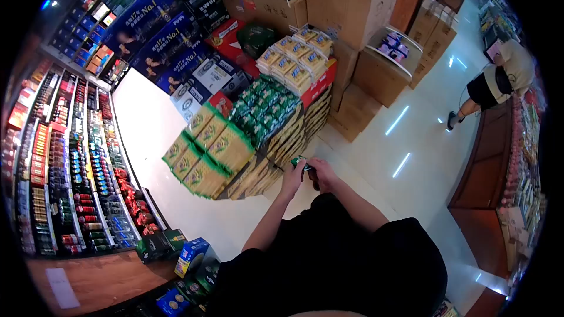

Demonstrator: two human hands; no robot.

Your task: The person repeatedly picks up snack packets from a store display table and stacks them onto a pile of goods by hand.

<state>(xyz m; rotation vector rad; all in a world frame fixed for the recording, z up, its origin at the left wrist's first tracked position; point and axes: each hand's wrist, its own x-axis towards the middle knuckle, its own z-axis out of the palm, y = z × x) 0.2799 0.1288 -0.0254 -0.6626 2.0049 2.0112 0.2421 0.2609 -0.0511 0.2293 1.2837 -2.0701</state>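
Close in front of my body, my left hand [292, 177] is closed on a small green packet [298, 160]. My right hand [322, 172] is at the packet's other side, its fingers bent against it. Both hands cover much of the packet, so its label does not show. Just beyond them stands a display stack with similar-looking green packs [265, 107] on top. Yellow-and-green packs [212, 148] lie on the stack's left part, and white-and-yellow packs [296, 61] sit at its far end.
Tall brown cartons [352, 6] rise behind the display. Blue beer cases [154, 38] are piled at the back left. Bottle shelves [82, 170] line the left side. Another person [499, 76] stands by the right-hand shelves, across the shiny floor [405, 135].
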